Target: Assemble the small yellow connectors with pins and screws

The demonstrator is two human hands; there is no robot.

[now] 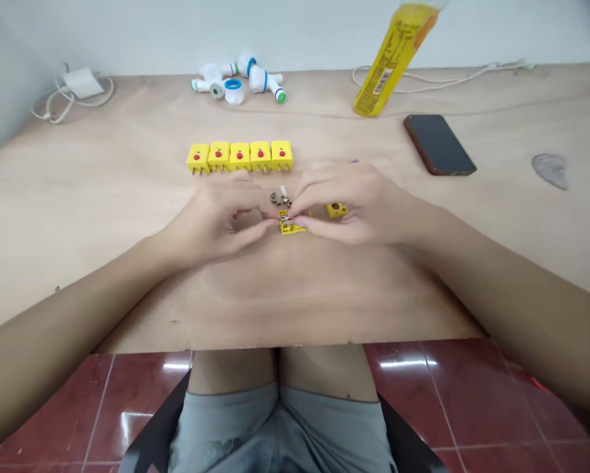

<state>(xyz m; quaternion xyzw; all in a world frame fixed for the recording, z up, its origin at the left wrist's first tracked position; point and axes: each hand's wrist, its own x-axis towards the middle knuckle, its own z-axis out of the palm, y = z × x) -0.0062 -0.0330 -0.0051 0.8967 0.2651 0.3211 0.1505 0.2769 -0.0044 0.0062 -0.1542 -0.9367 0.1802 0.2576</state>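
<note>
The left hand [216,223] and right hand [357,207] pinch their grips together on a tiny metal part [286,217], just above a yellow plug half [293,229] lying sideways at frame centre.

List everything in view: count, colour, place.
connector plugs: five, yellow with red dots, row mid-table
connector housing: one, yellow, at the fingertips
connector piece: one, yellow, by the right hand
small metal parts: small cluster, metallic, beyond the fingertips
pipe fittings: several, white, blue and green rings, far edge
bottle: one, yellow, far right
phone: one, black, brown edge, right
charger: one, white, far left
flat piece: one, grey, far right
table: one, pale wood, under everything
floor tiles: several, red, below
shorts: one pair, grey, lap
left hand: one, centre-left
right hand: one, centre-right
</note>
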